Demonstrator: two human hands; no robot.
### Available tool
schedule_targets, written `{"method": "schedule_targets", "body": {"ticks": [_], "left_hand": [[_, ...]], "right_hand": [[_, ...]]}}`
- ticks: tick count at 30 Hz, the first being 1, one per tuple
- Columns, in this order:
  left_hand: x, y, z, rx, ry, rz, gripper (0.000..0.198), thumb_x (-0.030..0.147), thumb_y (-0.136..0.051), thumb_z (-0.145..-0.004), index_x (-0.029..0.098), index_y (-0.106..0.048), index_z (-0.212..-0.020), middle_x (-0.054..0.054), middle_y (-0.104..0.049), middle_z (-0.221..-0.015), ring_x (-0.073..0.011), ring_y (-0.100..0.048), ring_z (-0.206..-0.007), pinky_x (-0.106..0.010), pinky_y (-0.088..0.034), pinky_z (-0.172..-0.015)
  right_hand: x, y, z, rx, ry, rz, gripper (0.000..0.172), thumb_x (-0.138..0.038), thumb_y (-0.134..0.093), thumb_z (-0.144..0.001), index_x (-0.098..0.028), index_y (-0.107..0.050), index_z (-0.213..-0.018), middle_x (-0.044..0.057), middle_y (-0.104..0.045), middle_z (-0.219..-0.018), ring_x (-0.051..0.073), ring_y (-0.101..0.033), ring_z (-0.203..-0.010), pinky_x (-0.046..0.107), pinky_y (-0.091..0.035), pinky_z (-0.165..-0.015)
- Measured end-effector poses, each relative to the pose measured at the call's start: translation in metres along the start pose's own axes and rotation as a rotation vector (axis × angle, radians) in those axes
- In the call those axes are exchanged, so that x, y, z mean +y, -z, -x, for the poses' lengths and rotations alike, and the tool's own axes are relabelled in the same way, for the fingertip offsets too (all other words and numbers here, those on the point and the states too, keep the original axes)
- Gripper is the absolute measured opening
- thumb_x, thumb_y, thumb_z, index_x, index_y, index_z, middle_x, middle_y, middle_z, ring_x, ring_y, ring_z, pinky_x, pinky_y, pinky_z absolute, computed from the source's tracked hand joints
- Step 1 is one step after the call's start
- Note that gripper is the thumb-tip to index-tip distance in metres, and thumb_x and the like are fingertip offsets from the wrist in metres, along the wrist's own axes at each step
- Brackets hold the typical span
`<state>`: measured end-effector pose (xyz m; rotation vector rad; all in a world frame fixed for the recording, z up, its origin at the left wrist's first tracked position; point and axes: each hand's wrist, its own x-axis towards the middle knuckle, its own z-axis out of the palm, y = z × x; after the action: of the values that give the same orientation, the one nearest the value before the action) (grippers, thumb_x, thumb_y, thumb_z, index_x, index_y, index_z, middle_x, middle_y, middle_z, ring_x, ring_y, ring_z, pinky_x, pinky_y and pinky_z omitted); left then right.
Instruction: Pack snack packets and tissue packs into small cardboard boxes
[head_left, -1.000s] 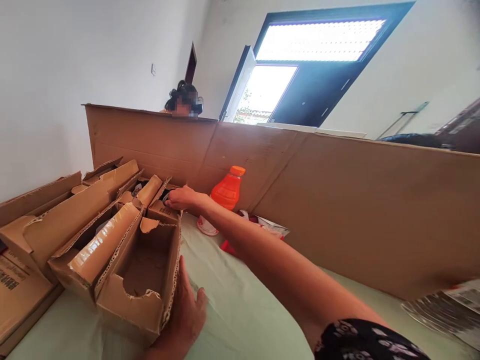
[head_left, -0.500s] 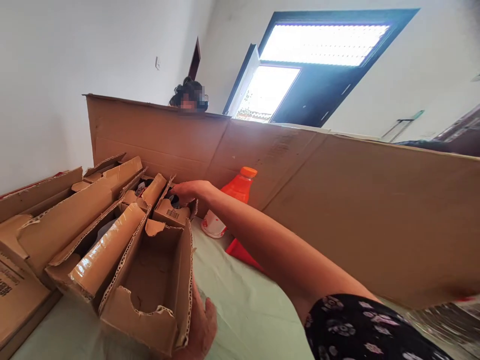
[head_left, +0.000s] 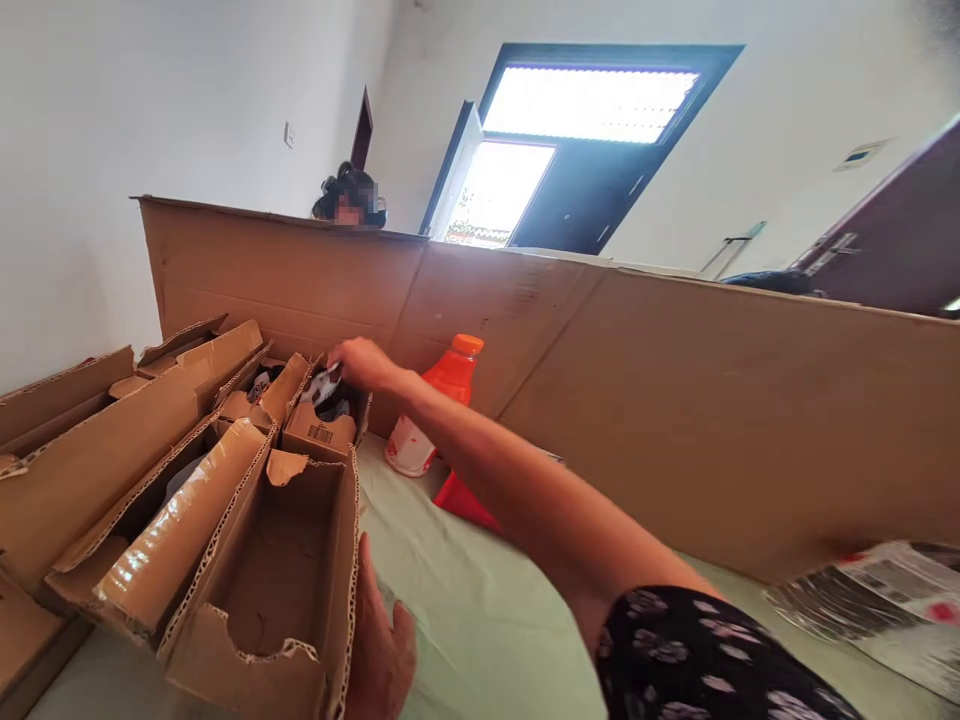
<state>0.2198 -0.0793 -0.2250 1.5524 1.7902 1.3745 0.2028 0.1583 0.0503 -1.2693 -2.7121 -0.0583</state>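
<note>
My right hand [head_left: 361,364] is at the small cardboard box [head_left: 321,428] at the back, its fingers closed on a black-and-white packet [head_left: 322,385] at the box's rim. Dark items lie lower in that box. Near the bottom, my left hand [head_left: 381,640] rests with fingers apart against the right wall of a long cardboard box [head_left: 281,560], which has nothing visible inside. An orange-capped bottle [head_left: 450,378] stands behind my right forearm. Beside it a red tray [head_left: 465,502] is partly hidden by the arm.
More cardboard boxes [head_left: 112,440] crowd the left side. A tall cardboard panel [head_left: 675,400] runs across the back, with a person's head [head_left: 349,198] beyond it. Plastic-wrapped packages [head_left: 885,600] lie at the far right on the green cloth [head_left: 480,620].
My right hand has risen from inside the small box, lifting the black-and-white packet into sight. My left hand stays beside the long box. The view has shifted to the right.
</note>
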Motion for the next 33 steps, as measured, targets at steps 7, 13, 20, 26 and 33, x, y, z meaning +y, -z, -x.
{"method": "schedule_targets", "body": {"ticks": [7, 13, 20, 26, 33], "left_hand": [[0.02, 0.006, -0.009, 0.016, -0.007, -0.096, 0.068, 0.011, -0.051, -0.08, 0.009, -0.045, -0.148, -0.021, -0.042, -0.159, -0.0362, -0.037, -0.15, -0.056, -0.03, -0.124], [0.023, 0.008, -0.014, -0.019, -0.011, -0.118, 0.067, 0.01, -0.05, -0.081, 0.005, -0.043, -0.148, -0.024, -0.033, -0.163, -0.0371, -0.031, -0.153, -0.057, -0.029, -0.124], [0.023, 0.007, -0.011, 0.031, -0.015, -0.204, 0.068, 0.007, -0.052, -0.076, 0.011, -0.049, -0.144, -0.019, -0.042, -0.16, -0.0355, -0.041, -0.147, -0.054, -0.036, -0.121], [0.017, 0.005, -0.009, 0.002, -0.034, -0.272, 0.068, 0.008, -0.052, -0.077, 0.012, -0.05, -0.145, -0.018, -0.042, -0.16, -0.0359, -0.041, -0.147, -0.056, -0.037, -0.12], [0.014, 0.005, -0.002, -0.036, -0.07, -0.307, 0.051, 0.011, -0.053, -0.079, 0.016, -0.065, -0.129, -0.015, -0.044, -0.16, -0.035, -0.043, -0.146, -0.055, -0.038, -0.119]], "right_hand": [[0.069, 0.088, 0.135, 0.262, -0.081, -0.18, 0.033, -0.021, -0.046, -0.098, -0.016, -0.078, -0.103, 0.008, -0.078, -0.107, 0.022, -0.071, -0.099, 0.036, -0.054, -0.091], [0.128, 0.058, 0.225, -0.101, -0.278, -0.248, 0.018, -0.023, -0.061, -0.085, -0.016, -0.077, -0.079, 0.002, -0.072, -0.062, 0.021, -0.069, -0.057, 0.034, -0.058, -0.063], [0.072, 0.033, 0.16, 0.071, -0.125, 0.115, 0.027, -0.017, -0.051, -0.095, -0.019, -0.077, -0.104, 0.006, -0.079, -0.1, 0.023, -0.075, -0.088, 0.033, -0.057, -0.077], [0.006, 0.033, 0.046, -0.14, 0.128, 0.211, 0.038, -0.019, -0.07, -0.088, -0.025, -0.072, -0.125, 0.007, -0.072, -0.131, 0.026, -0.062, -0.126, 0.037, -0.047, -0.102], [-0.002, -0.02, -0.013, -0.525, 0.125, 0.35, 0.031, -0.034, -0.072, -0.093, -0.016, -0.069, -0.119, 0.007, -0.072, -0.113, 0.021, -0.07, -0.098, 0.039, -0.059, -0.086]]}}
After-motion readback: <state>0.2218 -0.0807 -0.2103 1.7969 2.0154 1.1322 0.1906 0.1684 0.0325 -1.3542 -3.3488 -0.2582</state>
